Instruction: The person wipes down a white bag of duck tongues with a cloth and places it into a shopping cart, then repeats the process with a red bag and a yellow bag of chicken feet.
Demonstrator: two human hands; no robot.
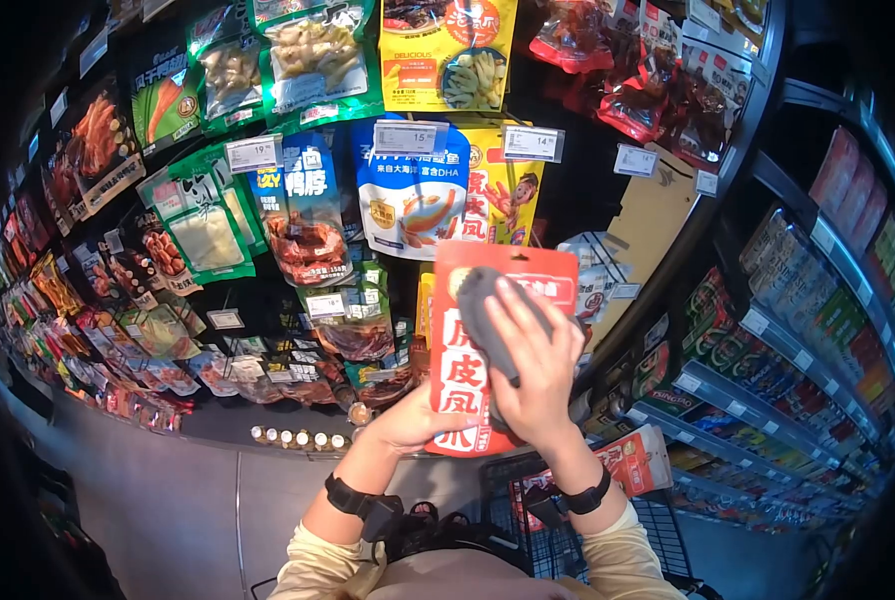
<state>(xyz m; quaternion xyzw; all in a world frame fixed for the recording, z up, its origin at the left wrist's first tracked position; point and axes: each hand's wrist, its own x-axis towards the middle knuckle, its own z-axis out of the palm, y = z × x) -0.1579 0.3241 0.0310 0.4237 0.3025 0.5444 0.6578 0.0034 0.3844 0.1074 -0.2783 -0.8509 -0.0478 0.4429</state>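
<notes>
Close to the body, a wire cart [558,548] sits below the forearms. Above it, the left hand [406,418] has its grip closed on the lower left edge of the red pouch [458,375]. The right hand [538,375] has its grip around a grey cloth [483,310], laid against the pouch's front. The pouch looks light and bendy, its film probably slick; a firm pinch on the flat lower edge should hold it without squashing the middle. Beyond, a blue-and-white packet [413,185] and a yellow packet [516,205] hang on the rack.
</notes>
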